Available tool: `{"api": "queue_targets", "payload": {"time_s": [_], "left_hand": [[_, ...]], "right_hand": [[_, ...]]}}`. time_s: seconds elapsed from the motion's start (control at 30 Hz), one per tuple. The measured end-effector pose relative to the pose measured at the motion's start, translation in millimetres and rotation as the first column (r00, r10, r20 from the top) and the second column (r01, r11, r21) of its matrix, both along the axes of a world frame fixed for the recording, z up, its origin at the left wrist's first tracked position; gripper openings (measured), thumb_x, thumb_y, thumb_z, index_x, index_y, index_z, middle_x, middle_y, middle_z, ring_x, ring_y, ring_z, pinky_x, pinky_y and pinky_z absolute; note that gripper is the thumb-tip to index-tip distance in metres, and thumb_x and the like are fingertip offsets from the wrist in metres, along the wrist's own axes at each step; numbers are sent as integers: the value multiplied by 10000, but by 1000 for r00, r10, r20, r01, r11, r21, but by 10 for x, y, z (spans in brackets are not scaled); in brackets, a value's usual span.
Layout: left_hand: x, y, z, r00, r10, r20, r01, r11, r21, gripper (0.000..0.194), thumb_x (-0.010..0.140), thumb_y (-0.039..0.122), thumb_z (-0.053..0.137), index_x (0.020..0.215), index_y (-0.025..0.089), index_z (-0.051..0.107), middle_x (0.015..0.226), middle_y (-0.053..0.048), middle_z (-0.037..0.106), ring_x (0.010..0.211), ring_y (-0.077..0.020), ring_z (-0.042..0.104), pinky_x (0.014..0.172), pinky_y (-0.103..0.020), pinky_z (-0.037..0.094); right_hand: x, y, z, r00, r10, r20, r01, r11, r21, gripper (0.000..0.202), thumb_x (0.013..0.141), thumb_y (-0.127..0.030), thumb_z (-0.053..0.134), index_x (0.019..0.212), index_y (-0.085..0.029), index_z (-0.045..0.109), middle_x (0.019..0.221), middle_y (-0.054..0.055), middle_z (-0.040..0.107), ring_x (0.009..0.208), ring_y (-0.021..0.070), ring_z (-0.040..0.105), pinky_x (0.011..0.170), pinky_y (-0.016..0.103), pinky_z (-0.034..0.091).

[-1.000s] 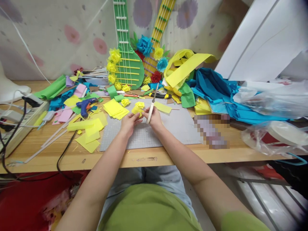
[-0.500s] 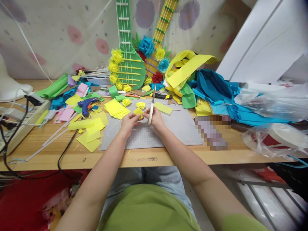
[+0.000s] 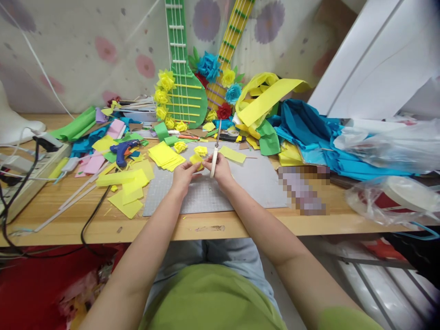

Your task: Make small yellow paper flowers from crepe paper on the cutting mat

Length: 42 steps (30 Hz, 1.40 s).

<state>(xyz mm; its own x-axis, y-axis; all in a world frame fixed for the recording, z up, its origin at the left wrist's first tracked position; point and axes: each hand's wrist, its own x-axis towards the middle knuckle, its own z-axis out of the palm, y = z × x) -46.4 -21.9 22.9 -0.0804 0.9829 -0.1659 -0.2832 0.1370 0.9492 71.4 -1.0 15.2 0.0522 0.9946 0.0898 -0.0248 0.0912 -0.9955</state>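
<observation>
Little change over the last second: both hands are still together over the grey cutting mat point(image 3: 256, 183), and the view itself has only shifted slightly. The yellow crepe-paper piece point(image 3: 195, 158) stays pinched at about the same spot, maybe turned a touch. Reads as the shaping work carrying on mid-step, no release or new pickup.

Left hand point(image 3: 184, 176): thumb and fingers nearly closed, pinching the paper piece by its near edge. Right hand point(image 3: 222, 170): thumb and index fingertips come in from the other side, nearly closed, at the edge of the same piece; exact contact too small to tell. Same hand also has the white-handled scissors point(image 3: 213, 162), handle against the fingers, blades pointing away toward the back of the tabletop point(image 3: 295, 222). How wide the blades stand: cannot tell. They're clear of the paper piece.

Paper piece is above the mat's left half, in front of one yellow paper flower point(image 3: 200, 150); another yellow flower point(image 3: 179, 146) sits farther left, beside the stack of yellow paper squares point(image 3: 166, 156), which overlaps the mat edge. Pale yellow strip point(image 3: 233, 154) lies just right of the scissors. Blue glue gun point(image 3: 122, 152) farther left among scraps. Green lute-shaped craft point(image 3: 189, 96) stands at the back, yellow flowers down its left side.
</observation>
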Motion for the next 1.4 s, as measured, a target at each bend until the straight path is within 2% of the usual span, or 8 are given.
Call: {"api": "queue_targets", "payload": {"time_s": [0.1, 0.17, 0.27, 0.37, 0.57, 0.97, 1.13, 1.4], "left_hand": [[-11, 14, -14, 998, 47, 47, -48, 998, 36, 255, 548, 268, 737, 714, 113, 621, 761, -62, 664, 721, -162, 644, 612, -246, 499], [-44, 29, -3, 989, 97, 115, -103, 994, 47, 234, 574, 252, 724, 734, 122, 614, 780, -51, 665, 740, -151, 648, 648, -239, 496], [-119, 52, 37, 952, 181, 245, -190, 982, 14, 168, 634, 209, 689, 754, 145, 590, 781, -20, 659, 759, -132, 650, 685, -233, 491], [-200, 73, 71, 896, 238, 374, -246, 969, -29, 84, 701, 161, 633, 760, 166, 574, 788, 6, 657, 788, -105, 646, 706, -211, 491], [-266, 107, 50, 865, 219, 452, -235, 972, -20, 31, 772, 168, 567, 787, 171, 593, 828, -9, 675, 868, -89, 628, 797, -196, 486], [-118, 65, 6, 877, 85, 473, -107, 994, 20, 59, 754, 149, 586, 810, 151, 605, 834, -25, 682, 911, -120, 626, 867, -232, 480], [-121, 75, -12, 845, 84, 528, -106, 994, 12, 110, 755, 150, 590, 865, 148, 605, 853, -34, 686, 941, -138, 622, 858, -231, 492], [-119, 65, 22, 887, 128, 443, -143, 990, 2, 100, 801, 133, 523, 830, 157, 615, 881, -19, 683, 970, -127, 608, 871, -230, 487]], "right_hand": [[49, -2, 39, 993, -3, 120, 1, 1000, 13, 438, 566, -500, 638, 793, -202, 412, 760, -3, 559, 708, 136, 539, 703, 286, 424], [121, -25, 100, 949, 8, 316, -6, 1000, -9, 427, 620, -542, 589, 827, -207, 424, 794, 5, 571, 719, 145, 533, 680, 282, 409], [242, -102, 223, 749, 161, 642, -116, 987, -112, 430, 659, -604, 532, 822, -213, 462, 806, 21, 588, 730, 178, 536, 653, 287, 378], [303, -188, 313, 542, 267, 797, -230, 959, -164, 471, 638, -647, 541, 836, -222, 497, 846, 45, 613, 744, 209, 550, 618, 282, 351], [264, -237, 326, 364, 289, 885, -337, 927, -164, 529, 618, -705, 519, 837, -224, 522, 833, 62, 638, 742, 224, 574, 579, 269, 323], [193, -252, 328, 370, 289, 883, -329, 929, -167, 573, 634, -749, 446, 851, -224, 516, 817, 64, 638, 723, 220, 574, 572, 266, 328], [187, -243, 307, 372, 284, 884, -325, 932, -162, 571, 642, -748, 438, 856, -225, 519, 817, 63, 638, 719, 216, 572, 573, 264, 332], [193, -241, 313, 392, 278, 877, -321, 935, -153, 560, 646, -744, 438, 823, -224, 543, 807, 58, 635, 714, 205, 559, 571, 258, 317]]}}
